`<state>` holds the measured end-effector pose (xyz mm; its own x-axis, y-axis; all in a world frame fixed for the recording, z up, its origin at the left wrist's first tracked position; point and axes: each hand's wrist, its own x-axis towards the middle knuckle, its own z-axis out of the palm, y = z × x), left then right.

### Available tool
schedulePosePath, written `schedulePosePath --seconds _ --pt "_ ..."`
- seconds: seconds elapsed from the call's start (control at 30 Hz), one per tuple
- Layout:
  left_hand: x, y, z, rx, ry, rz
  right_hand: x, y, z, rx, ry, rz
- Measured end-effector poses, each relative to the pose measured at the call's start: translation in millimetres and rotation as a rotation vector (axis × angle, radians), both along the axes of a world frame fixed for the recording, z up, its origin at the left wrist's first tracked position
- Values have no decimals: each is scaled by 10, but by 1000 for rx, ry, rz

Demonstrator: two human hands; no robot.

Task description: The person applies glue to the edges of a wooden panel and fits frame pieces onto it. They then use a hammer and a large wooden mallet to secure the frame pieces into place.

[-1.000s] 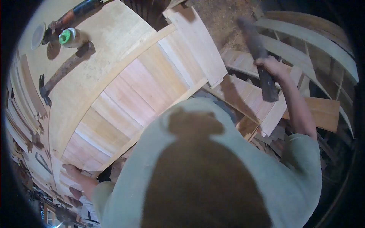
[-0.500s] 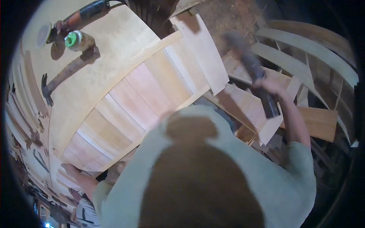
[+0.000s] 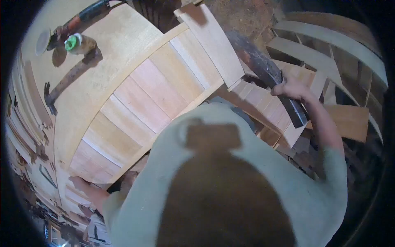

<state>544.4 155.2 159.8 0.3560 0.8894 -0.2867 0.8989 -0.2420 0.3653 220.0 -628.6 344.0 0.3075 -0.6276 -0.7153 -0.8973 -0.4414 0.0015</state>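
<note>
A curved wooden panel (image 3: 150,92), made of several pale and pinkish slats between two light rails, lies diagonally in front of me. A wider pale end board (image 3: 214,45) crosses its upper right end. My right hand (image 3: 291,87) is wrapped round a long dark wooden block (image 3: 263,61), scuffed and squared. The block's far part lies right along the outer edge of the end board. At the panel's lower left end, my left hand (image 3: 84,186) grips the corner, its fingers partly hidden by the edge.
A claw hammer (image 3: 72,80), a green-capped bottle (image 3: 80,43) and an angle grinder (image 3: 78,22) lie on the pale tabletop (image 3: 123,37). Another slatted piece (image 3: 271,107) is below the block. Curved wooden frames (image 3: 325,45) stand at right. Wood strips (image 3: 31,94) line the left.
The dark block, blurred and apart from the end board before, has swung in against its edge with my right hand. The panel sits slightly further left in view. My left hand stays at the corner.
</note>
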Motion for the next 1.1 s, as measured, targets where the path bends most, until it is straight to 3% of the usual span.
schedulePosePath --seconds 0.07,0.2,0.3,0.37,0.43,0.5,0.67,0.93,1.1 --pt "-76 133 -118 120 65 -254 63 -67 13 151 -86 12" --pt "-75 -257 34 66 23 -56 -39 -108 -62 19 10 -21" --pt "-118 -735 348 -21 -40 14 -126 -305 -166 108 -104 13" --pt "-125 -1412 705 71 83 -52 -119 -358 -235 85 -117 -255" --pt "-115 -1366 663 85 75 -55 -38 -271 -155 108 -52 -344" --pt "-146 -1020 442 66 51 -38 -76 -58 -22 9 21 135" --pt "-140 -431 168 37 -16 -33 -122 43 -18 40 5 16" --pt "-144 -327 92 0 -72 -41 -280 -52 -161 53 -158 -41" --pt "-174 -205 37 -11 -85 -74 -40 -483 -312 78 -167 -268"
